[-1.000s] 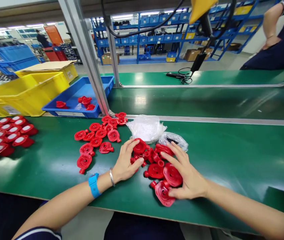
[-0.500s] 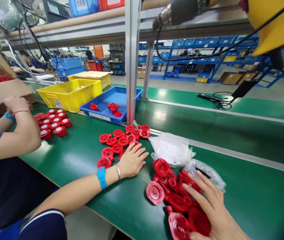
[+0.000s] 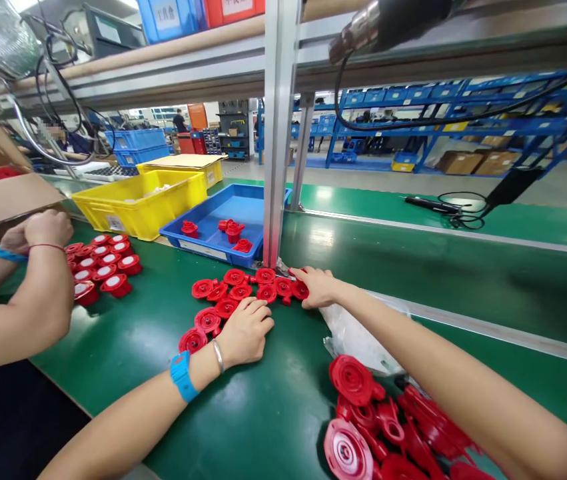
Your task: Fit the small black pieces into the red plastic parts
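My left hand [image 3: 247, 332], with a blue wrist strap and a silver bangle, rests on the green bench beside a cluster of round red plastic parts [image 3: 207, 321]. Its fingers are slightly bent and a little apart, and nothing shows in them. My right hand [image 3: 317, 287] reaches across to the cluster's far right end, its thumb and fingers around a red plastic part [image 3: 300, 289], partly covered by the hand. A looser heap of red parts [image 3: 352, 380] lies below my right forearm. A clear plastic bag [image 3: 358, 337] is partly hidden under that forearm.
A metal post [image 3: 278, 133] rises behind the cluster. Beside it stand a blue tray [image 3: 203, 248] with a few red parts and a yellow bin [image 3: 133, 207]. At left, a co-worker's hands [image 3: 46, 230] are near white-topped red parts [image 3: 106, 272]. A black tool [image 3: 433, 205] lies beyond.
My right hand has moved from the near heap, forward and left, to the far end of the cluster. My left hand has shifted slightly left and its fingers have bent.
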Available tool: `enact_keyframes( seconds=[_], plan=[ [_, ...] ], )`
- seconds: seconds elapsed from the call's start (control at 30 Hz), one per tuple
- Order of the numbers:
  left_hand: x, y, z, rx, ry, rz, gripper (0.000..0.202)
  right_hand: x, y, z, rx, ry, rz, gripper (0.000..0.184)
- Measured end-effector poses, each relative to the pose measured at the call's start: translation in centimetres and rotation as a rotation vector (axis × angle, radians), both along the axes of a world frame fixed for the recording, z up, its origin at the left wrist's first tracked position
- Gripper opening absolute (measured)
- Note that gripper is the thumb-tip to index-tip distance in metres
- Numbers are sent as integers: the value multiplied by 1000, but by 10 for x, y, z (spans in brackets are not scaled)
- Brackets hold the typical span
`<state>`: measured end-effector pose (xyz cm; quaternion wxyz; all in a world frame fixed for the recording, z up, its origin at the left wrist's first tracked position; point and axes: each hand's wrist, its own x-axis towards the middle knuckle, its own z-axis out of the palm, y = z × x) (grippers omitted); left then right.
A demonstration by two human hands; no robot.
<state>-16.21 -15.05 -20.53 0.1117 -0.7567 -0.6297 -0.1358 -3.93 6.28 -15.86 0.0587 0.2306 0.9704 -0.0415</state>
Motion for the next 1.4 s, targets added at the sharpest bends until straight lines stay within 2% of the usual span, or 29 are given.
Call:
enact_keyframes(
  seconds=[0.2,0.43,0.53,0.6,0.67,0.77,0.83,0.9,0.97,1.03,1.17,1.27,1.33,1.4],
  plan=[
    [-16,5,-1,6,52,-17,17,-6,-24,-8,-22,-5,132,90],
    [-50,4,-2,-27,173,-203,15,-24,-50,-13,-81,85,215,87],
    [-62,1,1,-18,162,-253,16,-23,-55,-4,-109,129,235,87],
    [-59,-2,3,0,141,-275,18,-9,-55,12,-126,167,230,80],
    [-45,-7,6,43,35,-276,20,18,-53,34,-132,201,213,67],
    [-4,-12,14,49,-345,-194,23,78,-53,66,-185,267,144,54],
    [29,-10,18,-85,-578,-132,35,120,-55,80,-272,347,40,50],
    [59,-3,20,-263,-691,-85,59,158,-59,82,-318,452,-96,44],
    [81,5,20,-361,-729,-41,70,190,-62,75,-276,529,-228,36],
    [95,10,18,-371,-748,-25,67,215,-66,60,-207,535,-350,31],
    [102,5,20,-381,-749,-110,66,252,-74,30,-136,476,-497,28],
    [107,9,32,-247,-616,-118,63,259,-72,16,-106,394,-519,23],
    [121,22,44,-116,-472,-78,50,254,-69,12,-96,327,-490,20],
    [141,41,53,-108,-353,-58,38,249,-66,6,-99,270,-439,20]
  ],
)
